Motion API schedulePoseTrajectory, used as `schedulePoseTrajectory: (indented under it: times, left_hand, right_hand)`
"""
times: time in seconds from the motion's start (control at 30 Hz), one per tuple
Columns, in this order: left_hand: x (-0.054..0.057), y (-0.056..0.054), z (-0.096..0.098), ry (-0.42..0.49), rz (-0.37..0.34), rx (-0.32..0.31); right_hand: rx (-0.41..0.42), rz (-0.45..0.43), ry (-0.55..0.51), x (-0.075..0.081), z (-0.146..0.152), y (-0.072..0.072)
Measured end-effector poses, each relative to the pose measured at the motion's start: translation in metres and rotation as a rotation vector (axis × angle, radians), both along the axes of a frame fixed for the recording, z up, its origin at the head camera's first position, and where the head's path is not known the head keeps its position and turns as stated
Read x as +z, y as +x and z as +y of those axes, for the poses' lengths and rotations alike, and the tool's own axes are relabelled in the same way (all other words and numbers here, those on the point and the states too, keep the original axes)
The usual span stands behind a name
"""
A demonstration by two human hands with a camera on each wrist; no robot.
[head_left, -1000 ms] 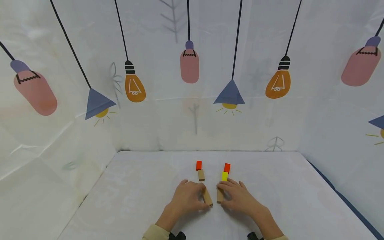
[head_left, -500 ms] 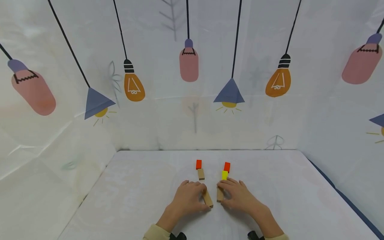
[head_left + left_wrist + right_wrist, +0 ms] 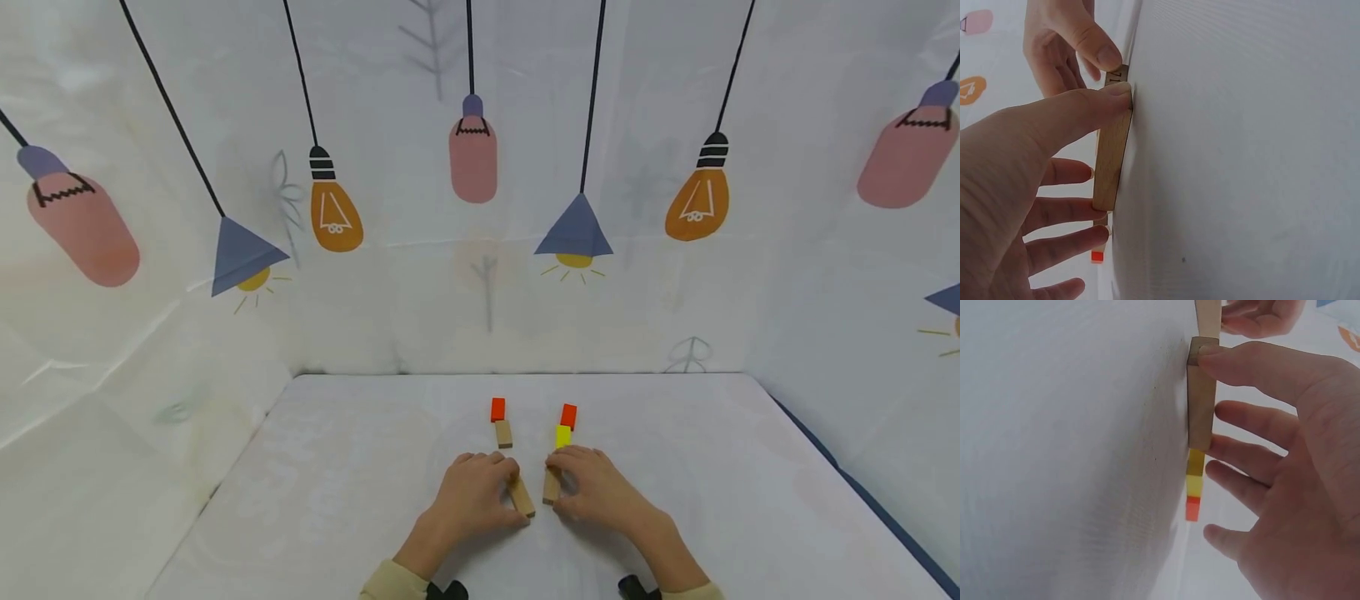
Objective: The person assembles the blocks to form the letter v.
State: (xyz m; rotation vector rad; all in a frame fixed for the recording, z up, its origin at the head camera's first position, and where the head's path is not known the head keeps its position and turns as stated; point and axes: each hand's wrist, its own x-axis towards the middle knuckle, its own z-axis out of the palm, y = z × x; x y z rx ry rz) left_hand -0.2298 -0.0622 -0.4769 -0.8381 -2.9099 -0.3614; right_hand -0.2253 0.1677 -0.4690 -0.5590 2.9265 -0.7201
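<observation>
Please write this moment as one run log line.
left hand: holds wooden block; right hand: holds second wooden block; farther: yellow block, two red blocks, third wooden block

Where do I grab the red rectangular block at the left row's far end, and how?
Try pinching the red rectangular block midway along its left and right sides, from above. Those long sides look free, while a short tan wooden block crowds its near end.

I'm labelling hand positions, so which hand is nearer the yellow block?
Right. The right hand holds a wooden block on the near side of the yellow block; the left hand holds another wooden block, farther off to the left.
</observation>
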Motion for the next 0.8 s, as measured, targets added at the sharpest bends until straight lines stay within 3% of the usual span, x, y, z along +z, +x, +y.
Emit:
schedulePoseTrajectory:
  times: [0.6,0.8]
  left_hand:
    - [0.0007,0.0012,0.0000,-0.008,0.011,-0.001]
    - [0.0009,0.0011,-0.0004,-0.007,-0.014,0.010]
  right_hand:
    - [0.036,0.073,-0.025,0.0050,0.0032,0.0041]
    - [0.011,0.087,-0.043,0.0051,0.0036,0.0071]
